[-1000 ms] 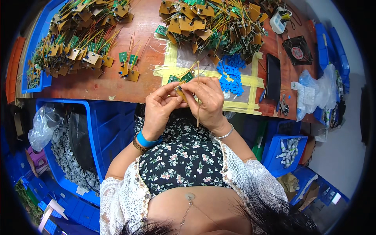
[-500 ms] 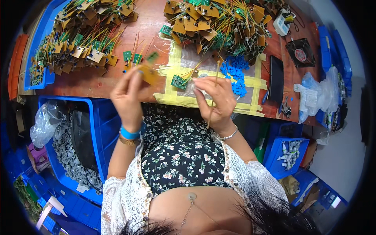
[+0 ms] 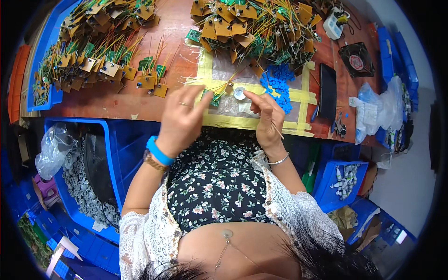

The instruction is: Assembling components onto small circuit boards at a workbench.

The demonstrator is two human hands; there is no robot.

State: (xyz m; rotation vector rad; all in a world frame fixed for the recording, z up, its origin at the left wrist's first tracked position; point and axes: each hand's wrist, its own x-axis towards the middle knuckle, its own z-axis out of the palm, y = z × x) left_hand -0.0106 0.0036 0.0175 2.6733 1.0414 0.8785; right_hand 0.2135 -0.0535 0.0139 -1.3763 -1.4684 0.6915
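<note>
My left hand [image 3: 183, 116], slightly blurred, reaches over the table's near edge with its fingers extended and nothing seen in them. Its fingertips are beside a small green circuit board [image 3: 215, 99], partly hidden by them. Yellow wires run from that board to a small brown board [image 3: 229, 87]. My right hand [image 3: 268, 116] is closed on a thin wooden stick [image 3: 280, 134], whose lower end shows below the fingers. Just left of its fingertips sits a small round white dish [image 3: 239, 93]. Several wired brown boards [image 3: 147, 82] lie farther left.
Heaps of wired boards [image 3: 247, 35] fill the back, and more fill a blue tray [image 3: 51, 101] at left. Small blue parts [image 3: 279, 84] lie right of the dish. A black phone [image 3: 327, 93], fan [image 3: 357, 59] and plastic bag [image 3: 380, 112] are farther right. Blue bins [image 3: 109, 158] stand below.
My left hand has let go of the wired brown board, now lying on the table at left, and moved right to the green board. My right hand has turned, tilting the stick.
</note>
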